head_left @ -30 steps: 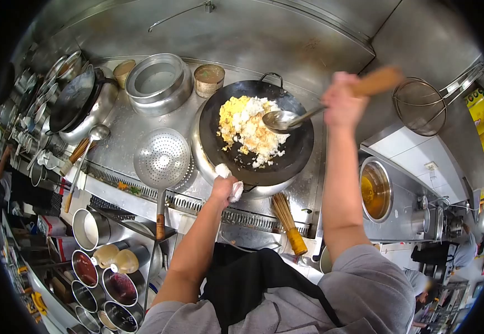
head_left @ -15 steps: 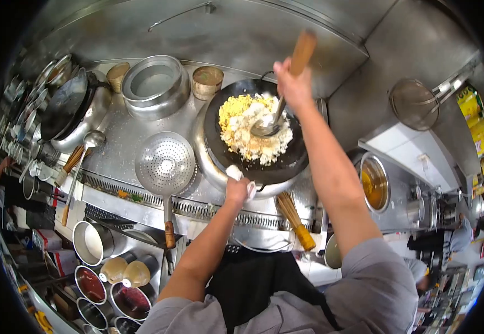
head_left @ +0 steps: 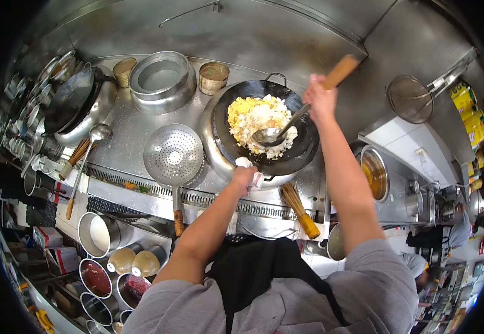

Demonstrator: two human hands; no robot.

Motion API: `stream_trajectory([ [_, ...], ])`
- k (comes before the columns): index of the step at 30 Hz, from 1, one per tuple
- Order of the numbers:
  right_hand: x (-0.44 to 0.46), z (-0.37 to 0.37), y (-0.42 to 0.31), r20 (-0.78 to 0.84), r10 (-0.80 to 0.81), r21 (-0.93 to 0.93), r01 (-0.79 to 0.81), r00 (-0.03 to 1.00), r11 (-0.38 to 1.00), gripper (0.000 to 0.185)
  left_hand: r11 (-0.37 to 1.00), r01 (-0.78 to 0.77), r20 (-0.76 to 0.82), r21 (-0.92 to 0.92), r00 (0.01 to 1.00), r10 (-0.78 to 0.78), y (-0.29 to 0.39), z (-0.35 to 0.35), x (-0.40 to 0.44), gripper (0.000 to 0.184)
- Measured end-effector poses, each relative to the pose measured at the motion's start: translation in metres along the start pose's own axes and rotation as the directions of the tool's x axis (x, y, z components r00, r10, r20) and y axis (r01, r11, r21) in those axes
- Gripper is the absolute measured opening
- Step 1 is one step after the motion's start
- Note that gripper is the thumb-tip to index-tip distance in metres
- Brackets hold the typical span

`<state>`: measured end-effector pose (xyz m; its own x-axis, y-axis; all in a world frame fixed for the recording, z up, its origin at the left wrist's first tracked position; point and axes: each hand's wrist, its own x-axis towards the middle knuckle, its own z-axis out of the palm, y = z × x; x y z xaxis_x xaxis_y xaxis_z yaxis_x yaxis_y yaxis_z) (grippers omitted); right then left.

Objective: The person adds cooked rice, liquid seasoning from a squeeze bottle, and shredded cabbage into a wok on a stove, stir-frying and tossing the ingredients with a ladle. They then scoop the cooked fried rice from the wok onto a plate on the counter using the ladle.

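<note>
A black wok (head_left: 307, 146) sits on a round metal burner ring. In it lies a heap of white rice with yellow egg (head_left: 250, 114). My right hand (head_left: 321, 100), to the right above the wok, is closed around the wooden handle of a steel ladle (head_left: 268, 137). The ladle slants down to the left, its bowl resting on the rice. My left hand (head_left: 245, 177) is closed on a folded white cloth (head_left: 257, 180) at the wok's near rim. Part of that rim is hidden behind the hand and cloth.
Left of the wok lies a perforated skimmer (head_left: 173, 153). Behind it stand a steel pot (head_left: 162, 83) and a round tin (head_left: 213, 78). A bamboo brush (head_left: 300, 211) lies near the front edge. A mesh strainer (head_left: 410, 99) hangs at right. Food containers (head_left: 95, 278) stand lower left.
My right hand has moved right and down, tilting the ladle's handle further over. The ladle's bowl still touches the rice. My left hand keeps its hold on the cloth; the view has shifted slightly.
</note>
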<state>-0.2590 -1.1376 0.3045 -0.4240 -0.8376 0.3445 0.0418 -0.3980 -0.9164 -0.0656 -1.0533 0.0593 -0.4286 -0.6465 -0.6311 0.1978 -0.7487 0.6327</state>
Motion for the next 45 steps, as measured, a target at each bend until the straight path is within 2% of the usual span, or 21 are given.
stream_trajectory([
  [2,0.008,-0.009,-0.004,0.001,0.095,0.033,-0.095,0.996,0.995,0.025,0.996,-0.052,-0.011,-0.068,0.999,0.052,0.004,0.005,-0.028,0.021],
  [6,0.022,-0.011,-0.135,-0.018,-0.048,-0.012,0.048,0.999,0.999,0.029,0.975,-0.041,0.012,-0.218,0.999,0.045,0.016,0.013,-0.135,0.014],
  [9,0.008,-0.018,-0.190,0.123,-0.164,0.067,0.156,0.979,0.985,0.033,0.967,-0.107,-0.013,-0.229,0.994,0.107,0.016,0.027,-0.125,0.018],
  [11,0.000,-0.002,-0.131,-0.046,-0.094,0.034,0.095,0.995,0.995,0.029,0.995,0.039,0.021,-0.094,0.999,-0.037,0.025,0.034,-0.084,0.019],
  [13,-0.024,0.041,-0.033,-0.316,0.002,-0.371,-0.126,0.949,0.920,0.022,0.998,-0.055,0.036,-0.032,0.998,0.056,-0.016,0.014,-0.029,0.014],
  [15,0.000,0.020,0.010,-0.155,-0.047,0.012,0.050,0.987,0.999,0.021,0.963,-0.268,0.091,-0.027,0.959,0.269,-0.055,-0.021,-0.017,0.015],
  [17,0.020,0.023,-0.046,-0.162,-0.098,-0.033,0.094,0.982,0.995,0.023,0.979,-0.206,0.062,0.010,0.977,0.205,-0.057,-0.039,-0.088,0.018],
  [18,0.029,0.022,-0.080,-0.125,-0.107,-0.050,0.102,0.986,0.994,0.025,0.909,-0.385,0.012,0.160,0.922,0.388,-0.079,-0.052,-0.113,0.020],
  [20,0.036,0.021,-0.144,-0.060,-0.052,-0.055,0.049,0.997,0.997,0.028,0.896,-0.422,-0.086,0.139,0.896,0.435,-0.064,-0.044,-0.138,0.020],
  [22,0.028,0.009,-0.159,-0.008,-0.032,-0.009,0.032,0.999,0.999,0.027,0.964,-0.130,-0.156,-0.233,0.983,0.095,-0.009,-0.009,-0.156,0.018],
  [23,0.015,0.007,-0.157,-0.022,-0.034,0.003,0.034,0.999,0.999,0.027,0.970,-0.116,-0.035,-0.212,0.993,0.111,-0.009,-0.015,-0.112,0.015],
  [25,-0.002,0.030,-0.077,-0.290,0.012,-0.340,-0.115,0.957,0.933,0.023,0.989,0.016,-0.032,-0.147,0.999,-0.021,0.029,0.016,-0.083,0.015],
  [27,-0.016,0.025,-0.009,-0.171,0.064,-0.019,-0.069,0.983,0.997,0.020,0.993,-0.072,-0.008,0.092,0.997,0.073,-0.011,-0.007,-0.044,0.021],
  [29,-0.009,0.020,-0.032,-0.226,-0.017,0.063,0.032,0.974,0.998,0.020,0.931,-0.166,-0.022,0.326,0.983,0.183,-0.032,-0.031,-0.071,0.032],
  [31,0.006,0.010,-0.086,-0.239,-0.089,-0.035,0.083,0.967,0.996,0.024,0.925,-0.310,0.051,0.220,0.950,0.307,-0.086,-0.074,-0.080,0.038],
  [34,0.003,0.012,-0.165,-0.170,-0.097,-0.039,0.092,0.981,0.995,0.030,0.958,-0.266,0.033,0.104,0.964,0.264,-0.032,-0.043,-0.170,0.037],
  [37,-0.004,0.012,-0.148,-0.141,-0.109,-0.119,0.092,0.984,0.989,0.031,0.969,-0.106,-0.057,-0.223,0.994,0.095,0.010,-0.003,-0.110,0.007],
  [39,-0.022,0.031,-0.079,-0.308,-0.103,-0.440,-0.045,0.946,0.897,0.026,0.999,0.023,0.023,-0.022,0.999,-0.023,0.032,0.013,-0.068,0.021],
  [41,-0.026,0.027,-0.010,-0.189,-0.004,-0.206,-0.036,0.982,0.978,0.022,0.980,-0.131,-0.055,0.147,0.989,0.140,-0.013,-0.005,-0.050,0.026],
  [43,-0.010,0.028,-0.040,-0.111,-0.070,-0.172,0.050,0.991,0.984,0.021,0.968,-0.182,-0.088,0.174,0.976,0.200,-0.046,-0.025,-0.085,0.034],
  [45,0.005,0.026,-0.097,-0.032,-0.084,-0.158,0.078,0.996,0.984,0.023,0.943,-0.263,0.079,0.202,0.965,0.251,-0.085,-0.064,-0.104,0.037],
])
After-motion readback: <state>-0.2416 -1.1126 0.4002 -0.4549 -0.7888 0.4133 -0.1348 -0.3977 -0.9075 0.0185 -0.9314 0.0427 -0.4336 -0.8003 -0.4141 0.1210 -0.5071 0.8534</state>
